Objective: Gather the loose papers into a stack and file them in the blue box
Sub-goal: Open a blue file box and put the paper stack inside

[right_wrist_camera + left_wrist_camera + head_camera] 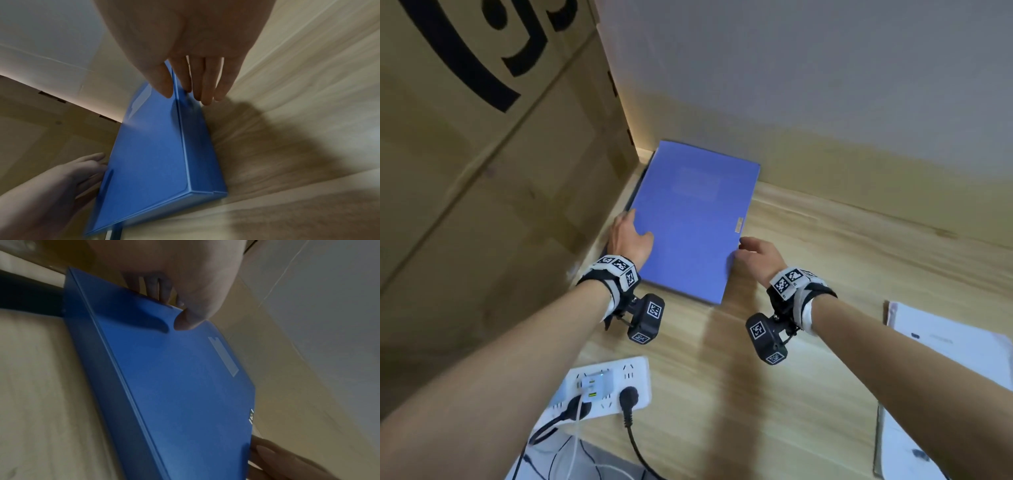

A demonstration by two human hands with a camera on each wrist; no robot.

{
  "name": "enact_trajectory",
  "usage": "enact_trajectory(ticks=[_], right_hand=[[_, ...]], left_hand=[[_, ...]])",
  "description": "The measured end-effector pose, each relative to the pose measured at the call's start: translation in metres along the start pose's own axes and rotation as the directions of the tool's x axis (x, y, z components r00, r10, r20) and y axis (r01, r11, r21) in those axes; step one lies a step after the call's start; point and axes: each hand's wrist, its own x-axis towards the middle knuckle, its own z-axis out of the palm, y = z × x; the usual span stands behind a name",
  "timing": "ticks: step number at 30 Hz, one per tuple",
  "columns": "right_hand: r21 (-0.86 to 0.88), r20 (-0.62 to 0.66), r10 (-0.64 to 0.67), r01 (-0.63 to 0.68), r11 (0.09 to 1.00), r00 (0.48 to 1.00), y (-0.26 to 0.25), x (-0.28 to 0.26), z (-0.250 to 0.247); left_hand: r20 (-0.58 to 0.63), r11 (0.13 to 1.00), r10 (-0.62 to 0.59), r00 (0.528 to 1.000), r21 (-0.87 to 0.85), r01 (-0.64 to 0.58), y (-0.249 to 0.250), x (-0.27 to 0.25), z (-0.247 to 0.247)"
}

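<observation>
The blue box [688, 233] lies closed on the wooden desk [842, 274], its far end in the corner by the wall. My left hand [628, 240] grips its left edge, thumb on the lid [185, 386] and fingers [162, 290] down the side. My right hand [751, 250] grips the right edge, thumb on top and fingers [205, 91] on the side wall [197, 146]. Loose white papers [955, 342] lie at the desk's right, with more sheets [904, 452] near the front right corner.
A large cardboard carton [482, 171] stands close along the left of the blue box. A white power strip [616, 383] with plugs and cables sits near the front left. The grey wall [825, 85] closes off the back.
</observation>
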Motion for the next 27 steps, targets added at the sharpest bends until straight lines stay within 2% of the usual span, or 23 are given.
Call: enact_trajectory(ticks=[5,9,15,22,27], right_hand=[[0.074,0.094,-0.025,0.018,0.997,0.995,0.001,0.002,0.006],[0.007,0.127,-0.097,0.097,0.995,0.987,0.009,-0.011,-0.009],[0.038,0.049,-0.128,0.126,0.991,0.991,0.033,-0.047,-0.066],[0.003,-0.055,-0.051,0.051,0.999,0.997,0.091,-0.097,-0.139],[-0.064,-0.11,0.019,-0.026,0.998,0.994,0.126,-0.126,-0.173]], left_hand=[[0.007,0.99,-0.048,0.999,-0.134,0.048,0.005,-0.001,0.0],[-0.015,0.963,-0.037,0.999,-0.267,0.032,0.016,-0.016,0.004],[0.029,0.921,-0.014,0.999,-0.39,0.024,0.05,-0.064,0.035],[0.118,0.927,0.054,0.992,-0.376,-0.006,0.094,-0.132,0.092],[0.203,0.964,0.055,0.978,-0.264,0.001,0.107,-0.178,0.124]])
